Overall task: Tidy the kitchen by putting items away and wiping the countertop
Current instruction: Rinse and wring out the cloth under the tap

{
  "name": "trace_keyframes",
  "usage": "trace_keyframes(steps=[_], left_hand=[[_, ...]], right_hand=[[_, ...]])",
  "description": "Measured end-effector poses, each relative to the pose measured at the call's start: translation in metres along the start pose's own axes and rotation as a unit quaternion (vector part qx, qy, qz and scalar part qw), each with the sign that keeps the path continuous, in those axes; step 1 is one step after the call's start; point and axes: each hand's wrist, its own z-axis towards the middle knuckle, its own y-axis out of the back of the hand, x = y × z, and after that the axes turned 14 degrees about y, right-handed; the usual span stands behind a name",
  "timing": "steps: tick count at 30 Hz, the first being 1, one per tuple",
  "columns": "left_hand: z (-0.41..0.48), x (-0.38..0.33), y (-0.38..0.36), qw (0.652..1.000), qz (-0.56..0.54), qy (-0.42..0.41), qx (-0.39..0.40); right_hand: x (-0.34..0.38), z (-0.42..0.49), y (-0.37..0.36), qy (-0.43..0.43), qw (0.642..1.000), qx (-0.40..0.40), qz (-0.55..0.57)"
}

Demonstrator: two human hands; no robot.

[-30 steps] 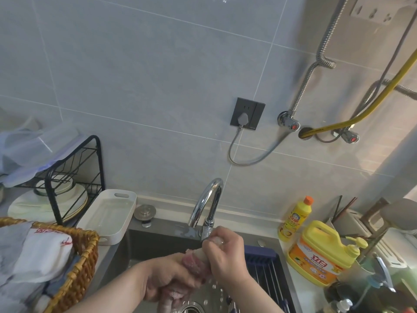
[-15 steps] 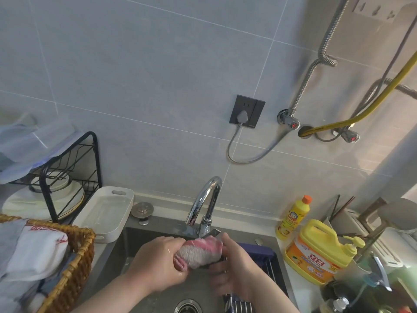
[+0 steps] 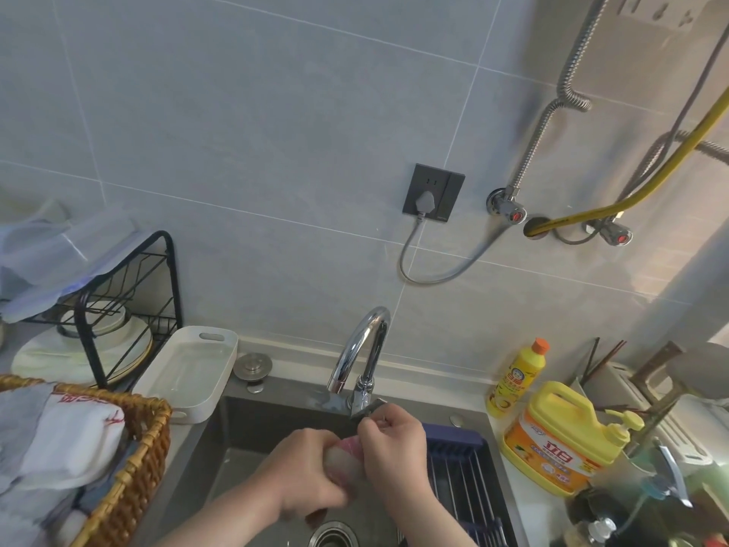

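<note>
your left hand (image 3: 307, 473) and right hand (image 3: 396, 456) are low over the sink (image 3: 240, 432), right under the tap (image 3: 365, 341). a pink and white cloth (image 3: 344, 459) is bunched up between them. your left fingers are curled tight round the cloth. your right fingers are curled too and hold the cloth from the other side. their tips are just under the tap's handle, but you cannot tell if they touch it. a basket (image 3: 152, 428) and a white tray (image 3: 189, 373) sit to the left. a small bottle (image 3: 516, 377) and a big jug (image 3: 560, 440), both yellow, stand to the right.
</note>
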Motion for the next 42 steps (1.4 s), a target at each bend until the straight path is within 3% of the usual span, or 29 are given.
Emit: trace_keyframes(steps=[3,6,10,12,14,16,19,21,23,24,25,27,29,30,33,37,39,42], left_hand=[[-0.004,-0.003,0.000,0.974,-0.159,0.009,0.159],[-0.004,-0.001,-0.006,0.933,-0.251,0.037,0.255],[-0.005,0.002,-0.015,0.902,-0.300,0.082,0.301],[-0.010,-0.004,-0.017,0.912,-0.290,0.125,0.262],[-0.013,-0.008,-0.015,0.970,-0.169,0.124,0.125],[-0.014,-0.008,-0.006,0.995,0.022,0.092,-0.017],[-0.003,0.014,-0.005,0.950,0.243,-0.054,-0.189],[-0.002,0.020,-0.006,0.922,0.307,-0.142,-0.189],[-0.001,0.024,-0.013,0.901,0.341,-0.190,-0.188],[-0.001,0.023,-0.015,0.895,0.346,-0.210,-0.188],[-0.002,0.020,-0.017,0.897,0.343,-0.214,-0.178],[-0.004,0.016,-0.019,0.920,0.307,-0.183,-0.162],[-0.004,0.015,-0.023,0.949,0.230,-0.118,-0.182],[-0.006,0.012,-0.022,0.960,0.192,-0.072,-0.190],[-0.007,-0.001,-0.016,0.990,0.090,0.018,-0.106],[-0.006,-0.017,-0.008,1.000,0.018,0.020,0.000],[-0.007,-0.018,-0.005,0.994,-0.071,0.035,0.073],[-0.008,-0.014,0.000,0.959,-0.192,0.067,0.198]], right_hand=[[-0.003,-0.001,0.002,0.079,0.996,0.027,-0.019],[-0.012,0.001,0.005,0.171,0.982,0.054,-0.052],[-0.020,0.002,0.009,0.226,0.969,0.056,-0.077],[-0.021,0.002,0.012,0.221,0.969,0.077,-0.081],[-0.021,0.005,0.015,0.152,0.980,0.104,-0.069],[-0.022,0.007,0.022,0.021,0.994,0.104,0.003],[-0.012,0.007,0.024,-0.196,0.969,0.104,0.107],[-0.008,0.004,0.019,-0.352,0.901,0.139,0.214],[-0.010,0.002,0.010,-0.425,0.841,0.125,0.310],[-0.012,-0.001,0.005,-0.421,0.850,0.103,0.299],[-0.015,-0.004,0.000,-0.388,0.882,0.087,0.252],[-0.021,-0.006,-0.008,-0.301,0.946,0.025,0.121],[-0.014,-0.006,-0.012,-0.232,0.971,-0.036,0.051],[-0.009,-0.006,-0.012,-0.196,0.978,-0.060,0.046],[0.002,-0.002,-0.008,-0.091,0.991,-0.072,0.070],[0.014,0.003,-0.004,0.006,0.997,-0.022,0.072],[0.011,0.007,-0.003,0.046,0.998,0.002,0.052],[0.012,0.009,-0.002,0.094,0.994,0.037,0.035]])
